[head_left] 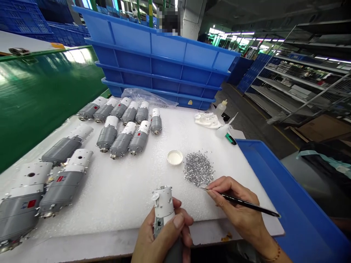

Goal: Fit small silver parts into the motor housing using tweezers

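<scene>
Left fingers (184, 216) around model (163, 205) (white-over-grey)

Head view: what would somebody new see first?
Probably the stack of blue bins, looming at the far side of the foam. Next, the gray-and-white cylinders, grouped on the foam's left, with another in the left hand. Then the shiny bits, right of center, near the tip of the black tool in the right hand.

Stacked bins (164, 73) and shelving (285, 87) show a factory.
</scene>
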Tool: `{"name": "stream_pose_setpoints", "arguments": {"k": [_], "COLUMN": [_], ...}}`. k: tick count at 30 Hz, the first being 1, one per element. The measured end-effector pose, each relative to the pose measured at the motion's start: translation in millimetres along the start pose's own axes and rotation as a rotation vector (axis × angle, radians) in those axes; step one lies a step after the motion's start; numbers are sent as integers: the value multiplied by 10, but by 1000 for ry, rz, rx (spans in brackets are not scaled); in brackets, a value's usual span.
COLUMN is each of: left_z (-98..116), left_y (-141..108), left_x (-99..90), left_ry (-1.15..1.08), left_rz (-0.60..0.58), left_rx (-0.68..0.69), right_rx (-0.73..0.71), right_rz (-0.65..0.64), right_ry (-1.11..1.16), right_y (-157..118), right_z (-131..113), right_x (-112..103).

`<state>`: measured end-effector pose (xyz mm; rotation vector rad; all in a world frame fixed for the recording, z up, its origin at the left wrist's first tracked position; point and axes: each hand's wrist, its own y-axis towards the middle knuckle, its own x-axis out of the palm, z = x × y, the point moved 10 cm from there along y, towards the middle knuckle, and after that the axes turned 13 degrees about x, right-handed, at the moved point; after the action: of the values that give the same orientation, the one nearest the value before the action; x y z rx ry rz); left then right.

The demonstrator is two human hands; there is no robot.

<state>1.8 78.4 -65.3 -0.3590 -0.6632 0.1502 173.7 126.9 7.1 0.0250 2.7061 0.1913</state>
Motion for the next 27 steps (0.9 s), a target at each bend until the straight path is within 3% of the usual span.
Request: {"name": "stream_pose_setpoints", "arguments": {"k": [6,12,16,23,27], "left_z": [-18,-89,-117,-112,-9], "left_y": [-54,-221,-252,-258,-185], "left_x": [107,192,210,188,69], "left_ry": [22,-114,-173,-228,-193], "left_rz": [-82,-121,-156,-149,-79], "left_rx": [-38,-254,-317,-333,-175], "right_rx": [-65,-151,-153,-197,-212], "right_rz": [-133,-383,-484,-580,-504], "right_ry": [226,385,393,337,287], "right_y": [-133,-122,-88,-52,-67], "right_z": [-262,-547,-641,-758,-749], "right_x": [59,233,299,362,340]}}
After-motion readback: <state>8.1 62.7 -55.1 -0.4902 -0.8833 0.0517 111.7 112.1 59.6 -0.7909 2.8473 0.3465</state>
